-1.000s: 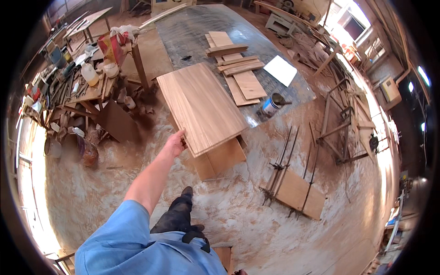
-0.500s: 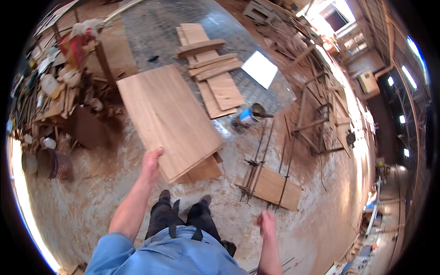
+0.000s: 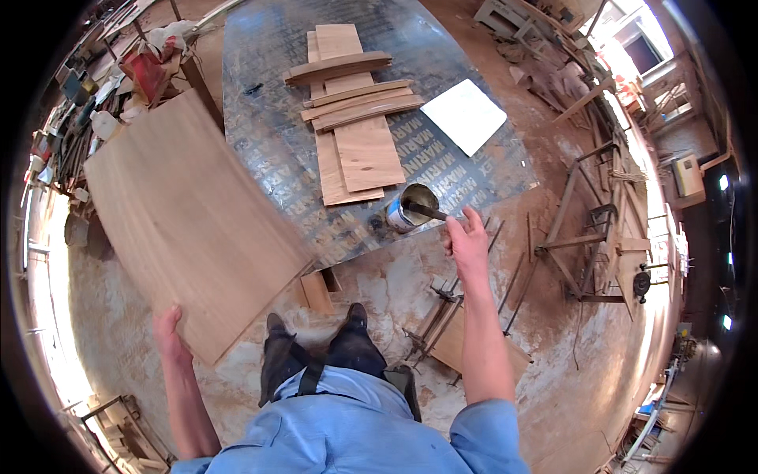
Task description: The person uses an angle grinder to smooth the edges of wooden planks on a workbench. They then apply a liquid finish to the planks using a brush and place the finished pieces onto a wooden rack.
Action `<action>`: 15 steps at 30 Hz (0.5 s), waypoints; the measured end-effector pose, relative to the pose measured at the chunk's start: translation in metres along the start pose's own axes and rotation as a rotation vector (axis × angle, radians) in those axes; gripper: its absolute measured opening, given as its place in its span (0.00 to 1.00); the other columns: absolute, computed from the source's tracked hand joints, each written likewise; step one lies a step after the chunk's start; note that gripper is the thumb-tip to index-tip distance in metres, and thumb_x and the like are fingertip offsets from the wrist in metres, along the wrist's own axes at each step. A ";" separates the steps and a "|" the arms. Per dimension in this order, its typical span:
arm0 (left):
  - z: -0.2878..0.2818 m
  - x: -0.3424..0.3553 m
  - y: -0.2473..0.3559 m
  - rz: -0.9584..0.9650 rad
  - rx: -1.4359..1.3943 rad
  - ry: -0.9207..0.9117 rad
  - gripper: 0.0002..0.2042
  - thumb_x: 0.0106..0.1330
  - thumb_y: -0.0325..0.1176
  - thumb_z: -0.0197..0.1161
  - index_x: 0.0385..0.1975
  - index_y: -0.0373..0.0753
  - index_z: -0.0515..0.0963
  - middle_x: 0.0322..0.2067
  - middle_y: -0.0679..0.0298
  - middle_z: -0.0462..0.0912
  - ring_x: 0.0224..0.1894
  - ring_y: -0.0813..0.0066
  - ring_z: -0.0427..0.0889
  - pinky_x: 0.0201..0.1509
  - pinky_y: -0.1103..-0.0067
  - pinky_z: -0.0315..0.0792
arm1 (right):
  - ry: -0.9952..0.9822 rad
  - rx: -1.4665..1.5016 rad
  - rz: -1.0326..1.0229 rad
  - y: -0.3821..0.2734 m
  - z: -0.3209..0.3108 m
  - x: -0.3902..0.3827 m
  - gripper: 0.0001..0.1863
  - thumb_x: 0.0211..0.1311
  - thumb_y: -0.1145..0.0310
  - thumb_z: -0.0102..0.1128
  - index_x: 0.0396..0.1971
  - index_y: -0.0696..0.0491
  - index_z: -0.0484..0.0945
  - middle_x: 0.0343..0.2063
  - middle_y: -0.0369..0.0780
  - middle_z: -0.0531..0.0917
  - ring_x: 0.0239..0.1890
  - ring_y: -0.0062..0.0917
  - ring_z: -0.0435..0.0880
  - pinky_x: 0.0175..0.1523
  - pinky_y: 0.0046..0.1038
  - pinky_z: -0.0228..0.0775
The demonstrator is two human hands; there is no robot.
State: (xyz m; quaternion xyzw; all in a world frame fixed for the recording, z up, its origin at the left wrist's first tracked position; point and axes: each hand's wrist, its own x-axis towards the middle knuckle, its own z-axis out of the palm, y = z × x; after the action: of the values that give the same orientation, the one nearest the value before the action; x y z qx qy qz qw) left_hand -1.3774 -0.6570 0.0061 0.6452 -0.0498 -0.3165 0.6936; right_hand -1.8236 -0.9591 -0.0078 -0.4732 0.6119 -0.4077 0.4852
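My left hand (image 3: 167, 325) grips the near left edge of a large flat wooden panel (image 3: 193, 229), fingers partly hidden by it. The panel is tilted and hangs left of the table. My right hand (image 3: 467, 243) is at the outer end of a dark flat handle (image 3: 426, 210), thumb and fingers apart and not closed round it. That handle leans out over the rim of an open can (image 3: 400, 215) with a blue and white label. The can stands at the table's near edge; what is on the handle's other end is hidden inside.
On the dark table (image 3: 268, 158) lie wooden boards (image 3: 367, 154) with curved strips (image 3: 339, 68) across them, and a white sheet (image 3: 464, 118). A clamped board (image 3: 450, 340) is on the floor at right, near a wooden frame (image 3: 584, 229). Cluttered shelving (image 3: 63, 146) stands left.
My left hand has swung the panel left and closer to me. My right hand has risen from beside my body to the handle at the can. My view has shifted too.
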 end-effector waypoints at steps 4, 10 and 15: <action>-0.014 -0.051 -0.001 0.028 -0.085 0.000 0.20 0.63 0.29 0.56 0.56 0.33 0.70 0.44 0.60 0.81 0.47 0.68 0.80 0.54 0.69 0.76 | -0.132 -0.241 -0.104 -0.001 0.005 0.029 0.24 0.61 0.66 0.66 0.53 0.63 0.75 0.24 0.36 0.80 0.25 0.17 0.75 0.31 0.22 0.68; -0.011 -0.099 -0.005 0.101 -0.104 0.096 0.22 0.63 0.31 0.57 0.57 0.32 0.69 0.46 0.58 0.81 0.49 0.65 0.81 0.55 0.68 0.76 | -0.293 -0.515 -0.345 -0.011 0.028 0.052 0.16 0.60 0.62 0.65 0.43 0.58 0.82 0.30 0.43 0.85 0.33 0.29 0.83 0.41 0.29 0.74; -0.005 -0.115 -0.008 0.191 -0.102 0.224 0.20 0.63 0.31 0.58 0.55 0.32 0.71 0.45 0.59 0.81 0.46 0.66 0.82 0.53 0.69 0.77 | -0.368 -0.705 -0.528 -0.027 0.027 0.060 0.14 0.61 0.63 0.63 0.42 0.56 0.83 0.36 0.47 0.86 0.40 0.40 0.85 0.45 0.35 0.77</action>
State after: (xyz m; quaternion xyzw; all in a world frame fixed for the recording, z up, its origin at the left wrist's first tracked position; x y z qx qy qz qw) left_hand -1.4697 -0.5944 0.0372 0.6326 -0.0168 -0.1773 0.7537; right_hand -1.7966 -1.0244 0.0001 -0.8124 0.4759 -0.1940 0.2754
